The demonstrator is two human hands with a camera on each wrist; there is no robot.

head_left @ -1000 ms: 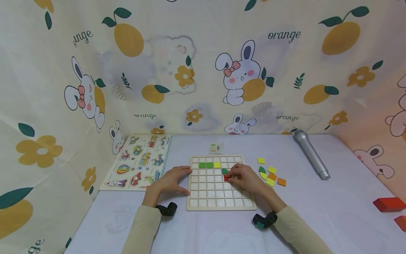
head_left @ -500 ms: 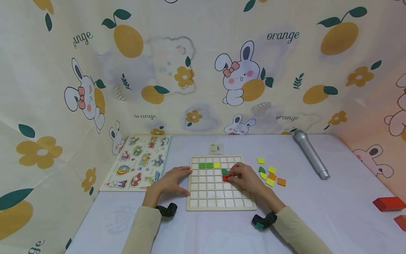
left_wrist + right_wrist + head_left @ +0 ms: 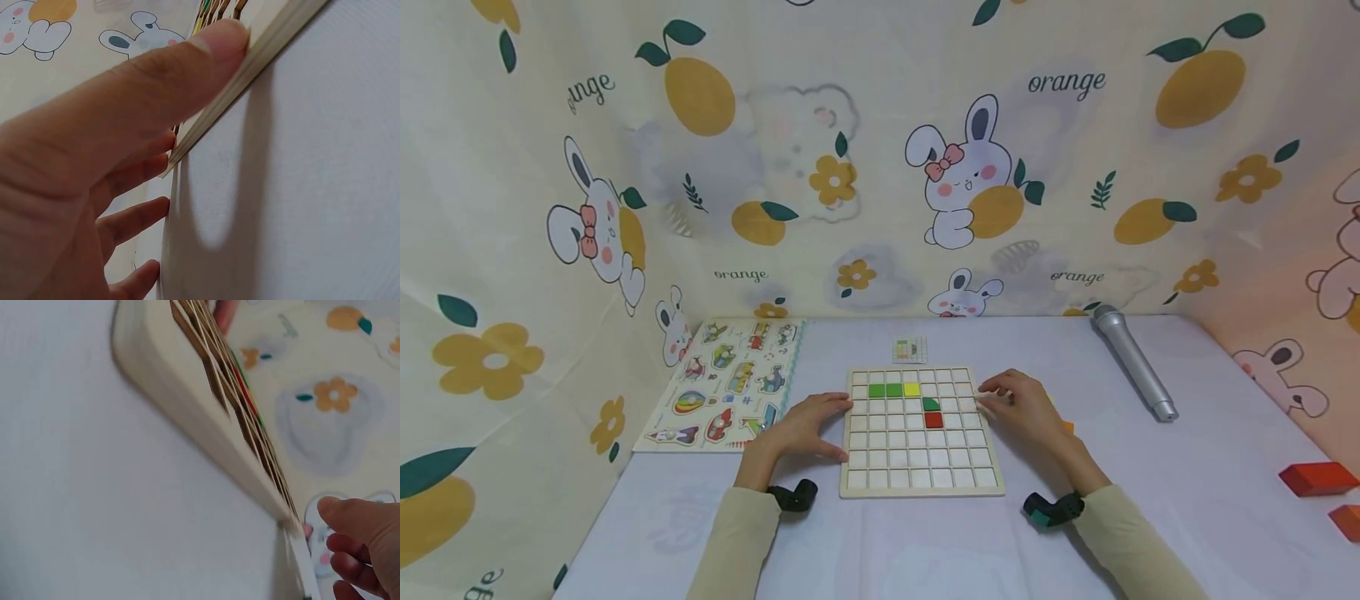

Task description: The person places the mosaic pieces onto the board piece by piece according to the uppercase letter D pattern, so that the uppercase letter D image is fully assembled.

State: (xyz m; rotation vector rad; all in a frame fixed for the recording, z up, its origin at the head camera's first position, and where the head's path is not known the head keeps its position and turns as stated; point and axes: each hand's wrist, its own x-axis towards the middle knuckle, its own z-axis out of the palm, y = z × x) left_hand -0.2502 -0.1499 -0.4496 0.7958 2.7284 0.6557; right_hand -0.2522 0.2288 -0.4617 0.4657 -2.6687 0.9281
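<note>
Two green squares [image 3: 877,390] and a yellow square [image 3: 912,389] lay in one row near the far edge of the grid board [image 3: 922,492]; a rounded green tile [image 3: 931,404] and a red square [image 3: 934,420] sat nearer its right edge. The hands were apart: the left hand [image 3: 805,427], thumb and fingers spread, touched the board's left edge; the right hand [image 3: 1026,408], loosely curled, hung just beside the right edge, near the far corner.
</note>
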